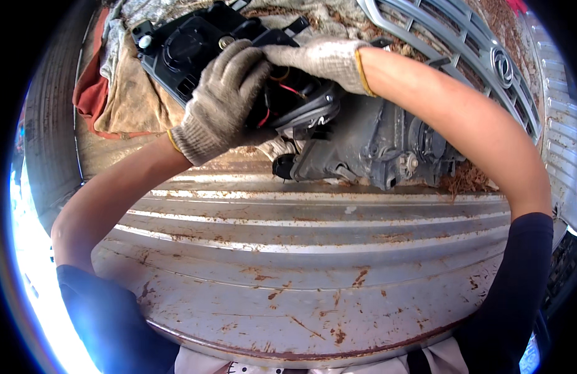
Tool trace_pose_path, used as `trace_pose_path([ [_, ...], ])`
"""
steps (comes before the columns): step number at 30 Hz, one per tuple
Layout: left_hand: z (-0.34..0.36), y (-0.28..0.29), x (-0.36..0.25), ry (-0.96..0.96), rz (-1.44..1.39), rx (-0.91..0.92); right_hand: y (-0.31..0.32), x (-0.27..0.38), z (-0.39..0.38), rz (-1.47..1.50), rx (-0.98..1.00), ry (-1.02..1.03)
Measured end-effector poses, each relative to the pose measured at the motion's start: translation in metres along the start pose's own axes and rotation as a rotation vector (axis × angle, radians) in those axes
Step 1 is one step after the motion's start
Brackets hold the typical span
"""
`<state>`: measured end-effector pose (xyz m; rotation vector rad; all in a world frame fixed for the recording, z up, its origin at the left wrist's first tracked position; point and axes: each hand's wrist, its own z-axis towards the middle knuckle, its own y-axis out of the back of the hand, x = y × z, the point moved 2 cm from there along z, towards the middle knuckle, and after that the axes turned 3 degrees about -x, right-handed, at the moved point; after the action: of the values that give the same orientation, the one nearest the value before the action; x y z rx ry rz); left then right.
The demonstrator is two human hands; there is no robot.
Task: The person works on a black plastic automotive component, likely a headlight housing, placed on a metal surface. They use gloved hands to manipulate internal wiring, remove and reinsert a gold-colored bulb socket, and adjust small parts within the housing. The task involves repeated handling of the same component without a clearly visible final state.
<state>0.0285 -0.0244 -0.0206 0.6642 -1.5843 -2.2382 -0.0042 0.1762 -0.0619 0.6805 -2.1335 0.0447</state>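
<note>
Gloves of knitted off-white, soiled and yellow-edged at the cuffs, cover both your hands, which meet toward 12 o'clock over a black lamp housing. That housing lies between 11 and 12 o'clock, its back with a round cover facing up and its glossy curved edge nearest you. Your left hand, at 11 o'clock, lies across the housing with its fingers bent and close together; its thumb is hidden, so whether it grips anything cannot be told. Your right hand, just past 12 o'clock, reaches in from your right with its fingertips close by the left fingers; what it pinches, if anything, is hidden too. Red wires show in the dark gap below your hands

Around you, at 2 o'clock, a dusty dark grey lamp unit rests near the black one, and beyond it, between 1 and 2 o'clock, lies a silver grille. At 10 o'clock a tan cloth lies beside a red cloth. Dry brown litter gathers at 3 o'clock. Toward 6 o'clock runs the ridged metal bed, scratched and spotted with rust
</note>
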Motion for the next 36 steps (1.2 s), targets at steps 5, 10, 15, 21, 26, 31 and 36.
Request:
trace_pose_path([
  [5,-0.003,-0.002,0.001,0.018,-0.028,0.035,-0.007,-0.005,0.004,0.073,-0.02,0.015],
  [10,-0.001,-0.002,0.002,-0.002,-0.055,0.002,-0.005,-0.008,0.002,0.168,-0.014,0.026],
  [15,-0.005,-0.002,0.001,-0.004,-0.042,-0.006,0.0,-0.004,-0.006,0.191,-0.003,0.018],
  [21,-0.003,-0.003,0.0,-0.038,-0.016,0.009,-0.003,-0.005,0.004,0.534,0.269,-0.175],
  [26,-0.007,-0.002,0.001,-0.045,-0.017,-0.008,-0.003,-0.002,-0.002,0.513,0.289,-0.175],
  [31,-0.002,-0.003,0.001,-0.062,-0.036,0.011,0.002,-0.009,-0.004,0.085,-0.052,0.004],
  [36,-0.004,-0.001,0.004,-0.047,-0.049,-0.04,-0.001,0.009,-0.021,0.15,0.077,0.039],
])
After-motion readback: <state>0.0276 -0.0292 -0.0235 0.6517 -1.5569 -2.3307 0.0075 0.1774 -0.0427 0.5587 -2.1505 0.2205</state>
